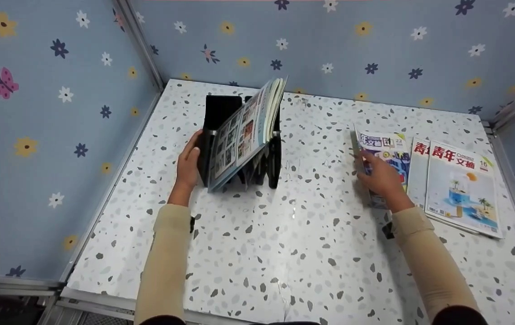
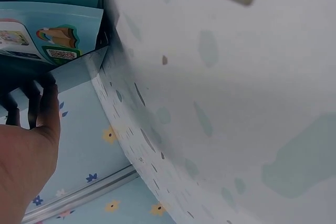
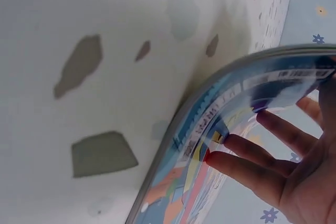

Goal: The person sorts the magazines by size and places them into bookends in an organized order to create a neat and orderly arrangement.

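A black magazine rack (image 1: 223, 106) stands on the table at the left, with several magazines (image 1: 239, 135) leaning at a slant in it. My left hand (image 1: 187, 164) rests against the rack's left side; in the left wrist view its fingers (image 2: 50, 108) touch the outer panel. At the right, my right hand (image 1: 383, 180) grips a purple-and-blue magazine (image 1: 397, 155) by its left part. The right wrist view shows this magazine (image 3: 210, 129) bent in a curve, fingertips on its printed cover. The thumb is mostly hidden there.
To the right of the gripped magazine lie white magazines with red titles (image 1: 462, 185), overlapping on the speckled table (image 1: 311, 253). Flower-patterned panels (image 1: 302, 45) wall the table at the back and both sides. Metal rails (image 1: 142, 49) run along the panel corners.
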The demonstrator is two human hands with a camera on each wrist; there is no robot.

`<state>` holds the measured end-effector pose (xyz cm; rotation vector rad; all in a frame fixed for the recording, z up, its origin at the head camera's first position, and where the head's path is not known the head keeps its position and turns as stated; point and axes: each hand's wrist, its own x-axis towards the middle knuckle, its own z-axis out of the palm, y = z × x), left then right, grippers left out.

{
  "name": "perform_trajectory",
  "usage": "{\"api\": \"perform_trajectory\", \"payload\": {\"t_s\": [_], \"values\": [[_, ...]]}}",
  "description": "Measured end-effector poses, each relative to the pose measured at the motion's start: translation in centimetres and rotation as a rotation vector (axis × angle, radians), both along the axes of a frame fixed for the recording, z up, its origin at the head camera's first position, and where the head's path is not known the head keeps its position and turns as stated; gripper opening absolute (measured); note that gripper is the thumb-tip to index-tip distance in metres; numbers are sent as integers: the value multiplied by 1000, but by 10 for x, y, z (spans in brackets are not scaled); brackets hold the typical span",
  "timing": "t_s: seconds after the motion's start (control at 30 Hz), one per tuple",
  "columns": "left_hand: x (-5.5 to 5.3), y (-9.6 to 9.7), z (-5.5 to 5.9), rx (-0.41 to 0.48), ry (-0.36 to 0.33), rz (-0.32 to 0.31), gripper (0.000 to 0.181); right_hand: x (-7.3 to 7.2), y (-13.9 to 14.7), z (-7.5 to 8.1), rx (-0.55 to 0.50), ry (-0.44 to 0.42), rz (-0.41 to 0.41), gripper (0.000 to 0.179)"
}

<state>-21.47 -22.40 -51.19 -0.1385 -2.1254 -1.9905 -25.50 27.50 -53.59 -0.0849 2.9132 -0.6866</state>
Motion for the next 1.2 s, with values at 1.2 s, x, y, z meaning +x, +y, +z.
{"api": "perform_trajectory", "payload": {"t_s": [1.2], "values": [[1,0,-1,-11,-31,23,43,33,-60,65,-544,672,-89,52]]}}
